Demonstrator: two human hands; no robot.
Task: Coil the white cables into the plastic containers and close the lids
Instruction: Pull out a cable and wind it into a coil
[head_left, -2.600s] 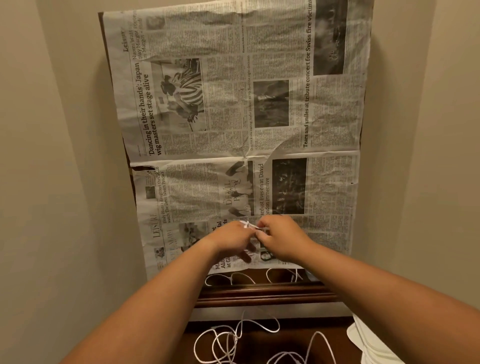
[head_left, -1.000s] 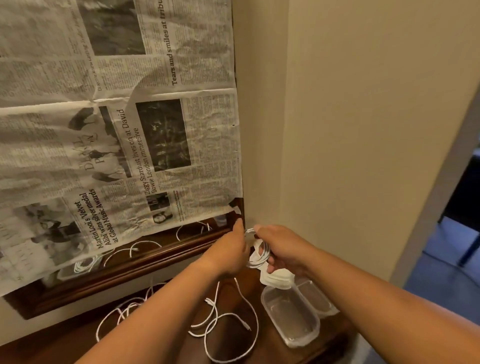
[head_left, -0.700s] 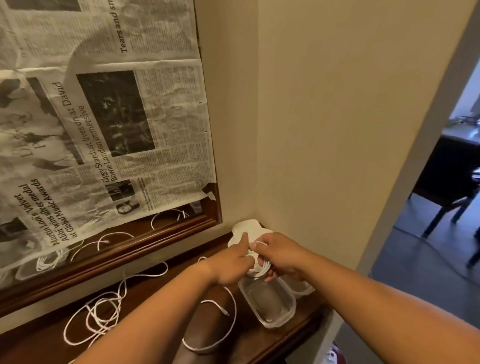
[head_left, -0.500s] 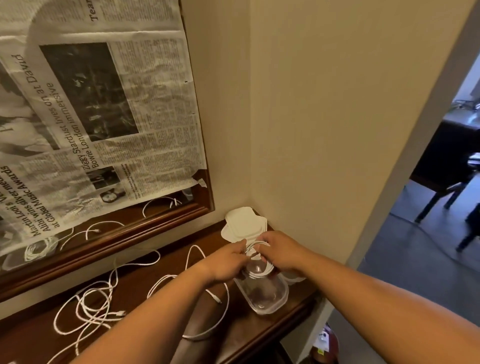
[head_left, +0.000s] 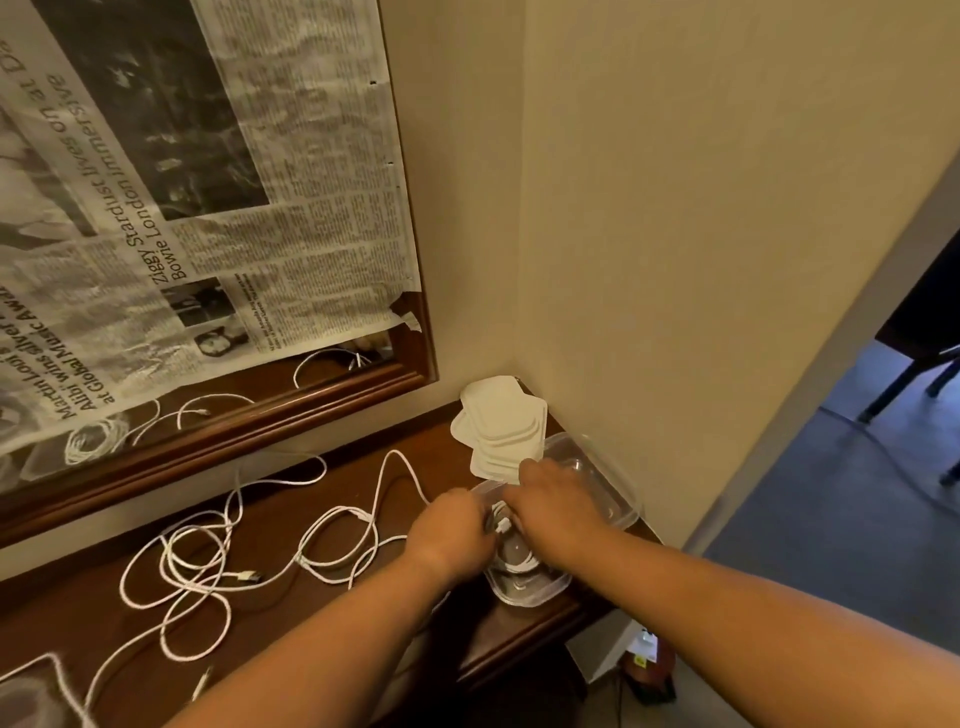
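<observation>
Left fingers (head_left: 477, 513), right fingers (head_left: 521, 512) curled on cable coil (head_left: 519, 566) in container (head_left: 535, 598)

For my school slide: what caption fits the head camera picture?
Left hand and right hand tuck a coiled white cable into a clear container.

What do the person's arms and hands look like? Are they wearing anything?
Both forearms are bare: no sleeve shows on the left arm or the right arm as far as the picture reaches. The left hand and right hand are bare too, with no gloves. I see no watch, bracelet or ring, though the fingers are partly hidden.
</observation>
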